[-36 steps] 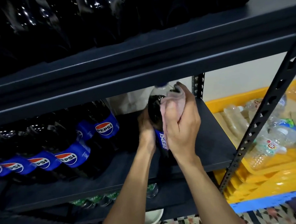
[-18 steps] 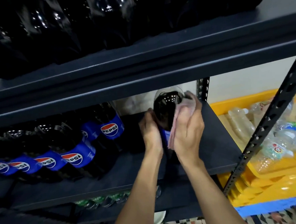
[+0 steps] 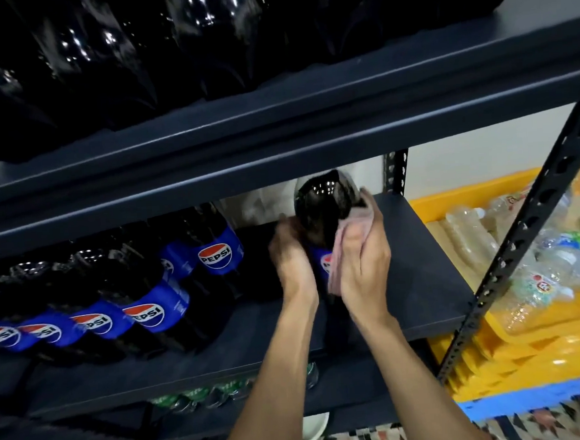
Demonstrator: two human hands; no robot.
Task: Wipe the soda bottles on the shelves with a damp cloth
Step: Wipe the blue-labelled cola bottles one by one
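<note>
A soda bottle, grasped by the left hand, is wiped with a cloth clutched in the right hand; whether the neighbouring bottles are done cannot be told.

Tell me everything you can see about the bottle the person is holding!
The bottle is big, clear plastic, full of dark soda, with shiny glints on its rounded shoulder. A blue label with a red, white and blue round logo wraps its middle. It is on the middle shelf, to the right of the other bottles and apart from them. Its top is hidden behind the shelf above. The left hand grips its left side, and the right hand presses a pink cloth against its right side.
</note>
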